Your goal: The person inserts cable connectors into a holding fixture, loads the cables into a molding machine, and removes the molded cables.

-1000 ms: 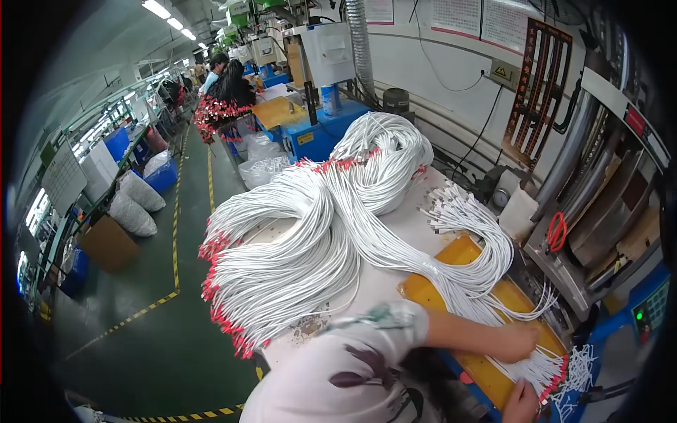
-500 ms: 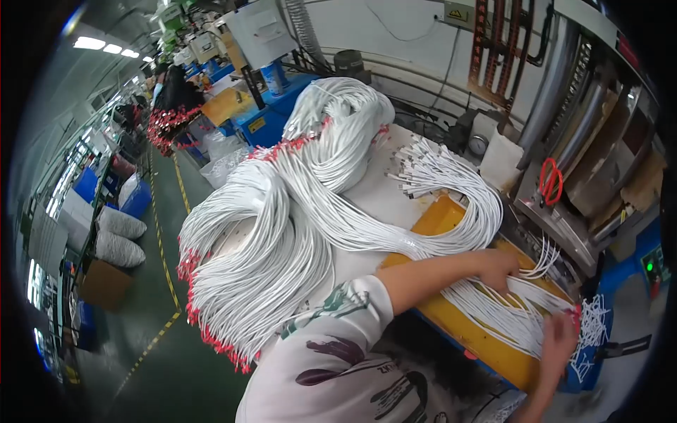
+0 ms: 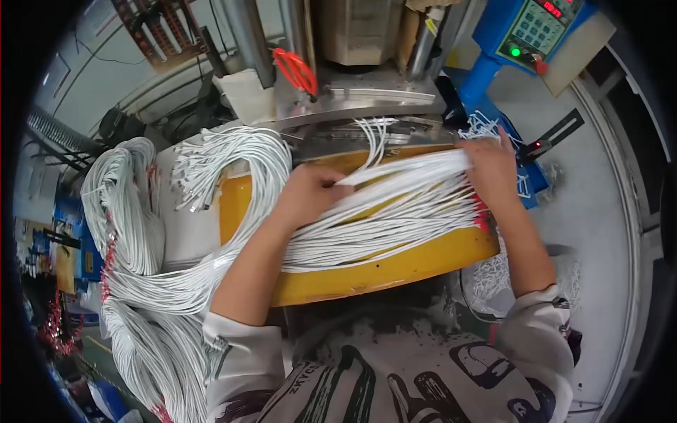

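Note:
White cables point(image 3: 381, 229) with red ends lie fanned across a yellow tray point(image 3: 367, 278). Over its middle, my left hand point(image 3: 310, 194) is closed round part of a white cable bundle, thumb and fingers pinched together. My right hand point(image 3: 488, 169) grips the same bundle near its far end, at the tray's right side. The stretch of bundle between my hands is slightly blurred. Several loose cables point(image 3: 374, 141) reach up from the tray to the metal machine bed point(image 3: 367, 99). At the left, more cables curve round with their plugs point(image 3: 197, 173) bunched together.
Large coils of white cable point(image 3: 123, 204) lie at the left. Red-handled scissors point(image 3: 295, 72) stand by the machine. A blue control box point(image 3: 532, 32) with a green light is at the upper right. White offcuts point(image 3: 481, 125) lie beside a black slotted bracket point(image 3: 557, 134).
The view has swung right and down to the tray and machine. My hands are now further apart, with a raised cable bundle stretched between them.

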`<state>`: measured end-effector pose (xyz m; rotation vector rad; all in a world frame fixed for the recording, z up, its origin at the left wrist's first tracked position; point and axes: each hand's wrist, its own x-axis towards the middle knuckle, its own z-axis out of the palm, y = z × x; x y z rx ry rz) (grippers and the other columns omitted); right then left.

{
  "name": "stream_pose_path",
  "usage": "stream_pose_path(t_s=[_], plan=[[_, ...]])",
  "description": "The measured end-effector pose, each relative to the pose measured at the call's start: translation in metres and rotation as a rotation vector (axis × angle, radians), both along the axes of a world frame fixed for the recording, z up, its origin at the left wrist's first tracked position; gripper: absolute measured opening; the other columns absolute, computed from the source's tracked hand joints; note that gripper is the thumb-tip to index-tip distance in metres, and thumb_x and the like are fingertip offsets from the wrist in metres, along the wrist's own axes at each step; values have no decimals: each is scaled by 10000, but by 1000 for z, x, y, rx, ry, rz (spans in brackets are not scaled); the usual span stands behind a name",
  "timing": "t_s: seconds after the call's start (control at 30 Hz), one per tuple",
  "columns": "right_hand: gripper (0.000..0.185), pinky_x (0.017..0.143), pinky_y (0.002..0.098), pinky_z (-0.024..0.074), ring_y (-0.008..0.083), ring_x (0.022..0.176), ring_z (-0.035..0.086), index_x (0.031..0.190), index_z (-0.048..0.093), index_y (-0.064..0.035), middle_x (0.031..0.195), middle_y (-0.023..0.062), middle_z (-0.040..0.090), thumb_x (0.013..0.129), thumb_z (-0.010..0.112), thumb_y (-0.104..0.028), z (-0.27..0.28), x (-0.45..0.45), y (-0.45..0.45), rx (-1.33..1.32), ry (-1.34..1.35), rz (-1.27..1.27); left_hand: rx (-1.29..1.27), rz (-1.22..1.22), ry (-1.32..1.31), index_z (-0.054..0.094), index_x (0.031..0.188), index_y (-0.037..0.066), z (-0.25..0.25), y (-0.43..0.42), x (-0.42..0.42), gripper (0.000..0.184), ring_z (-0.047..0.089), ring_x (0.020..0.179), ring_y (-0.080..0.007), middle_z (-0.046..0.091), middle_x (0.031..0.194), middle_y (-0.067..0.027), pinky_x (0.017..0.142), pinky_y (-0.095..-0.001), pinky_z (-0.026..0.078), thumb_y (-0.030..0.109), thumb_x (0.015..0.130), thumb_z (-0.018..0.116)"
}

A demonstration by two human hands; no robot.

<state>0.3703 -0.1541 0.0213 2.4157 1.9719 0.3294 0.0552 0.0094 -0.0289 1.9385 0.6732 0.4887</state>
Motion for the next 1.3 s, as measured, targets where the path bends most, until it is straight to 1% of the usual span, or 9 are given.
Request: stream_pose_path(t_s=[0.37,0.53,0.7,0.83,0.9,0.97,1.1,1.2,1.3], plan=[[492,1023,422,475,336,1154,628,1257,669,-91,1220,134,688,900,700,-429,-10,-100,-13,58,706,492,-404,98,-16,757,1012,-37,7,-14,-3,227,593,726,-64,721,802,-19,668,-250,487,159,898,763],[447,883,384,545,332,1060,675,1205,671,-43,1192,136,692,936,676,-399,-35,-59,-10,-54,398,-179,245,178,31,737,1032,-43,22,-39,-7,217,628,765,-109,741,889,-73,686,-269,496,134,907,735],[322,700,332,539,178,806,620,1121,669,-41,1106,67,697,993,633,-334,-63,-76,-21,454,1391,37,355,42,45,744,984,-22,50,-75,15,180,650,742,-166,729,848,-83,676,-290,504,141,921,702],[239,646,247,494,41,685,487,1098,665,-73,1042,22,681,1025,609,-294,-66,-75,-9,430,2556,-284,-463,94,19,723,1055,-2,27,-16,-28,229,655,823,-168,706,903,-70,725,-304,520,193,961,648],[243,645,254,501,65,739,549,1125,660,-64,1031,32,679,1015,629,-278,-57,-108,-10,564,2162,-287,-671,-409,-104,636,1208,0,18,-26,-5,324,658,1073,-188,700,1068,-69,890,-359,537,238,988,625],[364,780,273,527,91,907,628,1291,629,-48,1002,34,699,944,700,-135,-72,-101,-13,379,1938,14,-973,-433,-224,541,1345,67,32,-80,43,401,666,918,-158,685,1071,-63,802,-321,546,275,1010,610],[366,1027,342,480,236,1137,643,1367,584,-26,1212,107,688,1012,572,-114,-41,-98,0,844,1502,54,-837,-274,-61,552,1285,95,27,-88,52,269,619,814,-109,619,951,-20,677,-264,545,196,1037,560],[306,972,379,500,299,1120,645,1298,648,-49,1146,129,702,1010,570,-115,-36,-66,10,182,1398,276,-707,-274,-193,581,1239,108,-9,-69,67,218,584,738,-94,608,898,3,627,-263,507,191,1040,551],[311,983,415,482,355,1169,581,1202,682,-35,1239,164,638,942,653,-204,-39,-29,65,211,709,310,-763,5,-234,614,1122,98,-4,-54,56,147,536,667,-89,599,881,9,600,-248,470,208,1026,598]])
